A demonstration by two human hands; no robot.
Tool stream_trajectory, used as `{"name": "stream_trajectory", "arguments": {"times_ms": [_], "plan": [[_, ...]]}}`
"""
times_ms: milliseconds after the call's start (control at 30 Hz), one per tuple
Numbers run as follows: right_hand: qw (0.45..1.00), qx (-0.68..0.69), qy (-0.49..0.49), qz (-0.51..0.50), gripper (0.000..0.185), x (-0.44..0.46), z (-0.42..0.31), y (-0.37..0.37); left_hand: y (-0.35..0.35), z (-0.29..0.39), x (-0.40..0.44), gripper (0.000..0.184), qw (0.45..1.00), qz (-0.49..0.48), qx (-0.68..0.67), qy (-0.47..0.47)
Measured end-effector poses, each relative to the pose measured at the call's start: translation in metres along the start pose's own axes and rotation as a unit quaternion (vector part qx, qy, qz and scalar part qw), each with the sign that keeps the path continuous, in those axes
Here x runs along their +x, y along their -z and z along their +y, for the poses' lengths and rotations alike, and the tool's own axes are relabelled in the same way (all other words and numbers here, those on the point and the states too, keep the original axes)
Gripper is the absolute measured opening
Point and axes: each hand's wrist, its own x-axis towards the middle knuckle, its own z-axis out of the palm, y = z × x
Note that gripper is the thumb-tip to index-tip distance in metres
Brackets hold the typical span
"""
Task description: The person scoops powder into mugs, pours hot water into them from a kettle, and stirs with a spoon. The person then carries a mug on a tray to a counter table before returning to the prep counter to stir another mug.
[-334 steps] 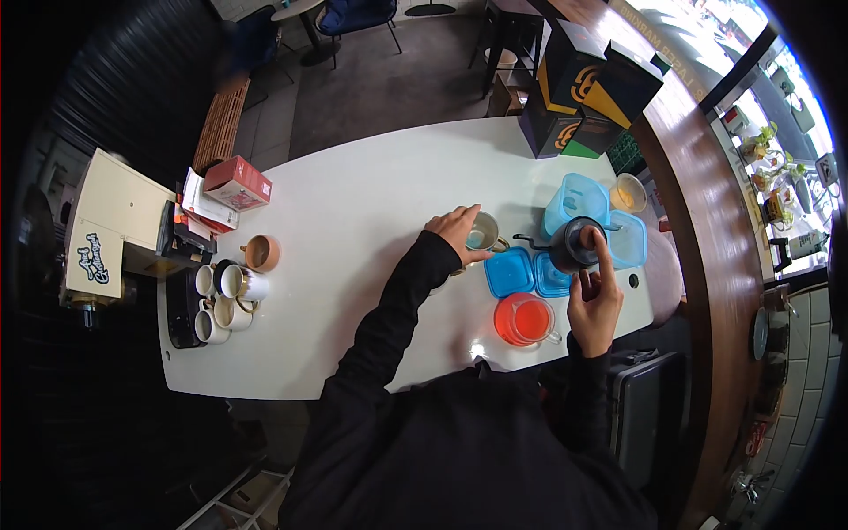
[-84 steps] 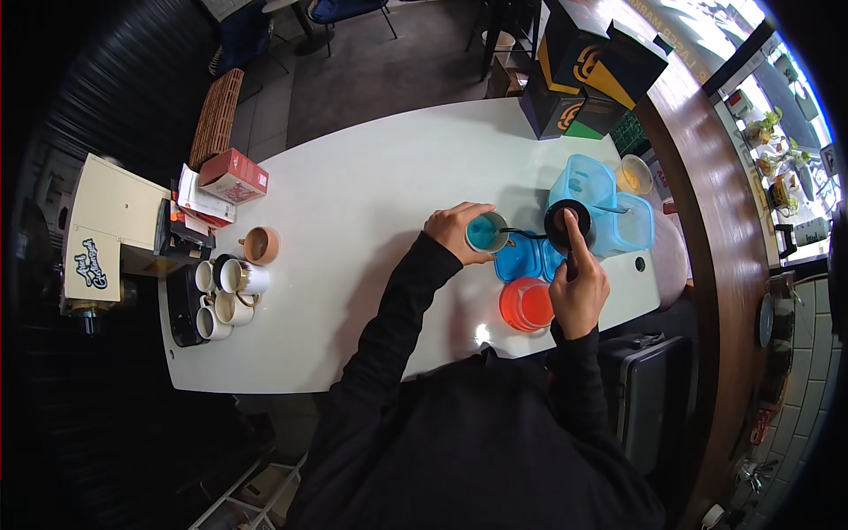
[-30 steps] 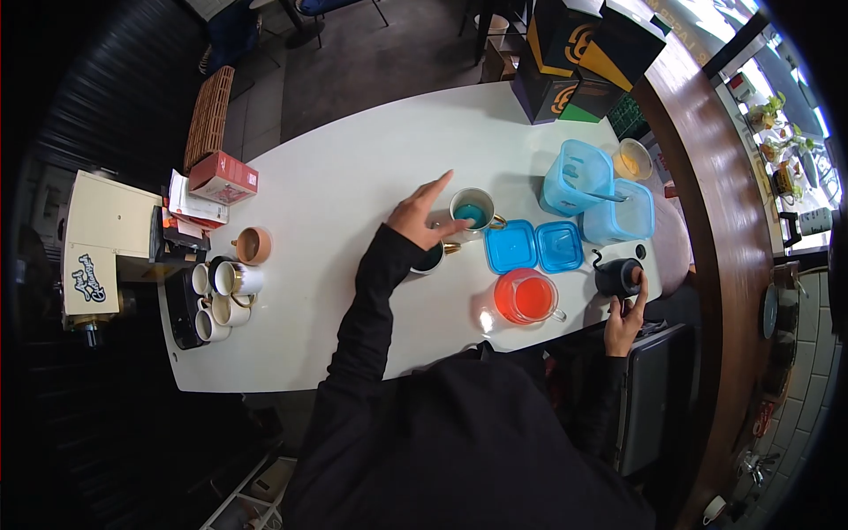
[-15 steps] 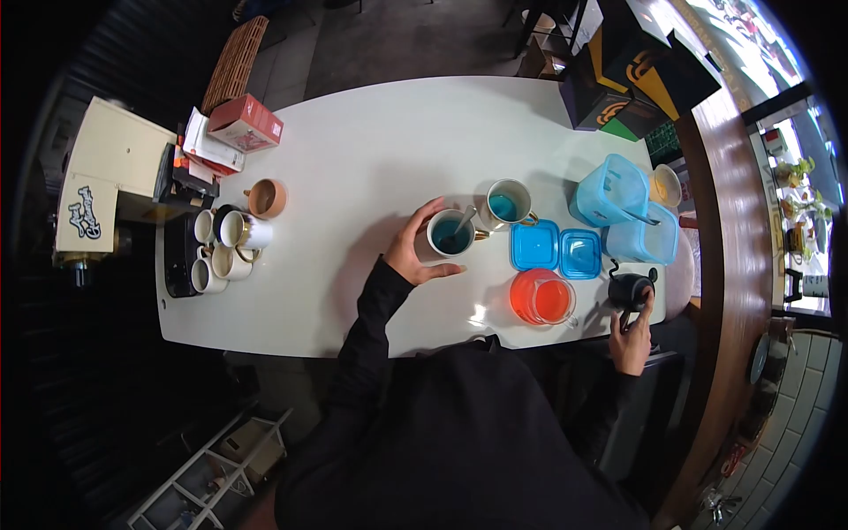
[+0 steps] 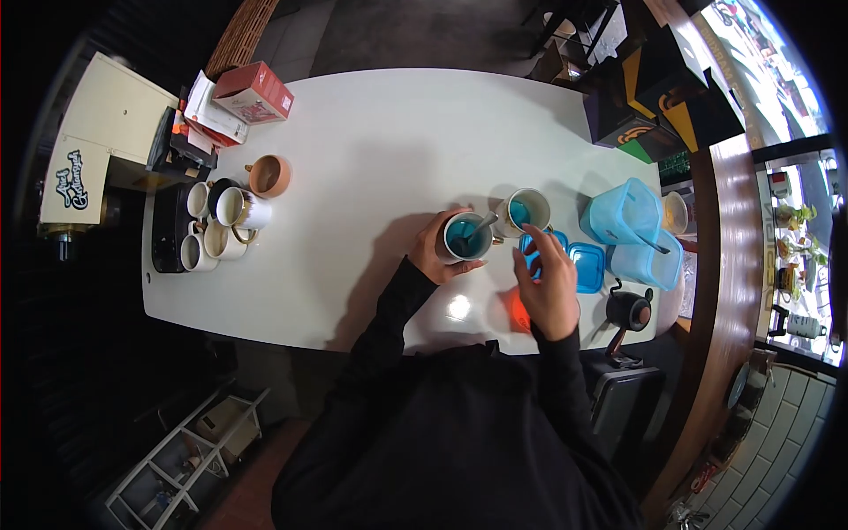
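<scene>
My left hand (image 5: 431, 251) is wrapped round a white mug (image 5: 452, 257) of blue liquid. A spoon (image 5: 483, 224) leans inside this mug, its handle sticking up over the rim. My right hand (image 5: 554, 291) is held to the right of it, fingers apart and bent, with nothing in them. It partly covers a container of red-orange liquid (image 5: 518, 311) and one blue lid. Just beyond its fingertips stands a second mug (image 5: 528, 196), also with blue liquid. Another blue lid (image 5: 586, 268) lies to the right. Farther right stands a small black gooseneck kettle (image 5: 629, 311).
Two translucent blue containers (image 5: 623, 212) stand at the right, one with a dark utensil handle across it. Several mugs (image 5: 227, 238) crowd a black tray at the left, near a brown cup (image 5: 269, 176). Boxes (image 5: 256, 93) sit at the back left, dark boxes (image 5: 618, 119) at the back right.
My right hand has let go of the black kettle and moved left over the red-orange container. My left hand has closed from a loose, spread hold onto the mug. The view has shifted slightly.
</scene>
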Motion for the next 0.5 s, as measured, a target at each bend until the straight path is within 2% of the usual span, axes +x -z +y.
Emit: {"name": "stream_trajectory", "arguments": {"times_ms": [167, 267, 500], "plan": [[1.0, 0.004, -0.016, 0.009, 0.035, 0.018, 0.009, -0.036, -0.002, -0.006, -0.003, 0.091, 1.0, 0.006, -0.023, 0.0], [1.0, 0.013, -0.005, 0.012, 0.031, 0.023, 0.013, -0.052, 0.0, -0.001, -0.003, 0.092, 0.999, -0.005, -0.036, 0.038], [0.999, 0.016, -0.03, 0.02, 0.018, 0.028, 0.007, -0.061, 0.004, 0.004, 0.0, 0.088, 1.0, 0.0, 0.002, -0.017]]}}
